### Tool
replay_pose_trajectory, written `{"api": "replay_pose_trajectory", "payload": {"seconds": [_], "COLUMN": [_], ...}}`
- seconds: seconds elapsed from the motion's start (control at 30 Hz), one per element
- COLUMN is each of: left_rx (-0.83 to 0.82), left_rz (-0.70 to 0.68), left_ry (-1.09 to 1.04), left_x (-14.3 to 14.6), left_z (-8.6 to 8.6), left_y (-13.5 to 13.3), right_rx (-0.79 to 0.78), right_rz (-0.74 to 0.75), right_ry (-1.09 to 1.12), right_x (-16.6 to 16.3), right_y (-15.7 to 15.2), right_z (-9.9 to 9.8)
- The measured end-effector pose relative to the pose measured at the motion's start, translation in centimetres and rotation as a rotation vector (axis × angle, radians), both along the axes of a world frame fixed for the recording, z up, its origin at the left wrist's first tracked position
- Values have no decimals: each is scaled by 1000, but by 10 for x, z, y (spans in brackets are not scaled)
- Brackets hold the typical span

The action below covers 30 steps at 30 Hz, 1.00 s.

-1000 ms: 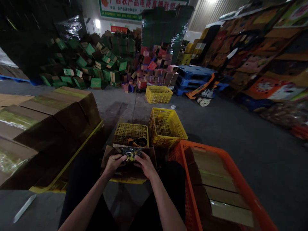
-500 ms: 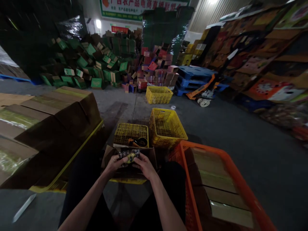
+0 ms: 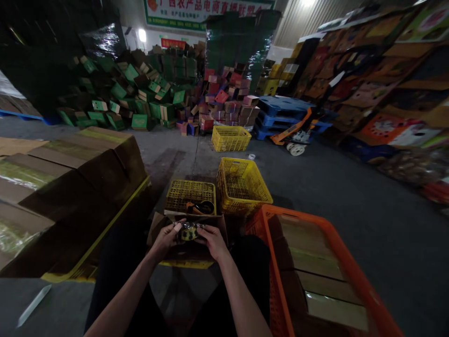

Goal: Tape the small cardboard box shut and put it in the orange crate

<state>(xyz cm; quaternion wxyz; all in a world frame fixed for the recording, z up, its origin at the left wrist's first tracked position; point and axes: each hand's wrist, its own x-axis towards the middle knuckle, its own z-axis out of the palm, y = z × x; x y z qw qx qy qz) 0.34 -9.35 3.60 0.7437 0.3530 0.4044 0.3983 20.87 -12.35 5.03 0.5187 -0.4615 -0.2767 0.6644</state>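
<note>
Between my two hands is a small clear plastic packet [image 3: 189, 232] with something yellow-green and dark inside; I cannot make out its exact kind. My left hand [image 3: 169, 236] pinches its left end, and my right hand [image 3: 210, 238] grips its right end. Both hands are over an open cardboard box [image 3: 221, 228], whose inside is dark and mostly hidden by them. Just beyond the box, an orange and black tape dispenser [image 3: 200, 207] lies on an upturned yellow crate [image 3: 190, 191].
Right of my legs stands an orange crate [image 3: 321, 219] holding closed cartons [image 3: 310, 241]. Taped cartons [image 3: 80, 154] are stacked at left. Ahead are yellow crates [image 3: 242, 180], [image 3: 230, 139] a second crate, blue pallets [image 3: 284, 110] and a pallet jack [image 3: 296, 135].
My fingers have shifted slightly on the packet, and its yellow-green face now shows more plainly between them. My head view has moved a little; everything else stays put.
</note>
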Motion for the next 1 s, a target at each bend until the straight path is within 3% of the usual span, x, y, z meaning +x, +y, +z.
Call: {"api": "replay_pose_trajectory", "payload": {"seconds": [0.2, 0.33, 0.47, 0.6, 0.67, 0.87, 1.0], "left_rx": [-52, -171, -309, -202, -128, 28, 214], "left_rz": [55, 54, -42, -286, -321, -106, -62], "left_ry": [23, 13, -86, -68, -70, 15, 470], "left_x": [3, 3, -3, -4, -4, -21, -24], "left_z": [-7, -2, 3, 0, 0, -5, -27], "left_y": [1, 7, 7, -2, -5, 7, 20], "right_rx": [-17, 4, 61, 164, 224, 229, 178], "right_rz": [-36, 5, 88, 178, 174, 21, 130], "right_ry": [23, 15, -7, -152, -274, -702, -941], "right_x": [-1, 1, 0, -3, -3, 12, 20], "right_y": [1, 2, 0, -1, 0, 12, 21], "right_z": [0, -1, 1, 5, 4, -12, -25]}}
